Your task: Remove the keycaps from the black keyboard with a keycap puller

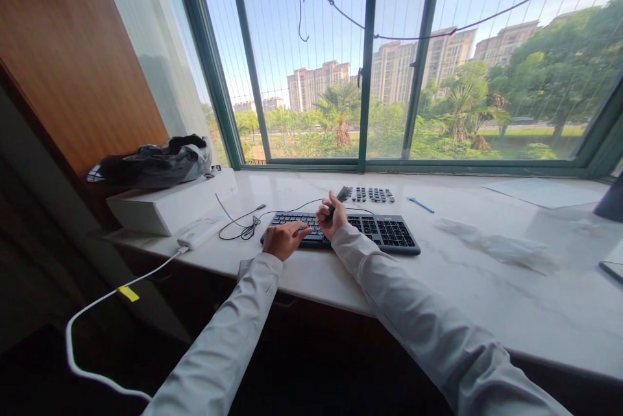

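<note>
A black keyboard (384, 234) lies on the white counter in front of me, with some key positions on its right part looking bare. My right hand (333, 216) is closed around a small black brush (344, 194) above the keyboard's middle, bristles pointing up and to the right. My left hand (286, 239) lies palm down at the keyboard's left front, its fingers stretched over the keys and holding nothing I can see. Behind the keyboard, several loose black keycaps (372, 195) are set out in rows.
A blue slim tool (421, 205) and a crumpled clear plastic bag (501, 248) lie to the right. The keyboard cable (248, 232) coils at left, near a white power strip (202, 232) and a white box (146, 211) with a dark bag (150, 166) on top. The window (363, 167) stands behind.
</note>
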Motion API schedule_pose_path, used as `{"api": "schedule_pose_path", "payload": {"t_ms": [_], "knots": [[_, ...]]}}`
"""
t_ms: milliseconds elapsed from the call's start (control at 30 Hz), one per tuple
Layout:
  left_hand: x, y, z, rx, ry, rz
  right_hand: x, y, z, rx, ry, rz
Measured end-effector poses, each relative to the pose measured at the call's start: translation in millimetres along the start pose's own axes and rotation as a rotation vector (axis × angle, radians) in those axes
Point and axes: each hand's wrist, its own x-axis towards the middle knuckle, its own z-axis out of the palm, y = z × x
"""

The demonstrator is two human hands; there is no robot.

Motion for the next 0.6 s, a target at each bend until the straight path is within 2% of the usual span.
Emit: {"api": "schedule_pose_path", "payload": {"t_ms": [100, 233, 600], "knots": [[-0.4, -0.4, 0.9, 0.018, -0.003, 0.005, 0.8, 0.5, -2.2, 0.048, 0.012, 0.038], [-0.9, -1.0, 2.3, 0.014, 0.001, 0.017, 2.8, 0.6, -3.4, -0.032, 0.040, 0.038], [-1.1, 1.8, -0.9, 0.028, -0.040, -0.027, -0.3, 9.4, -4.2, -0.138, 0.040, -0.092]]}}
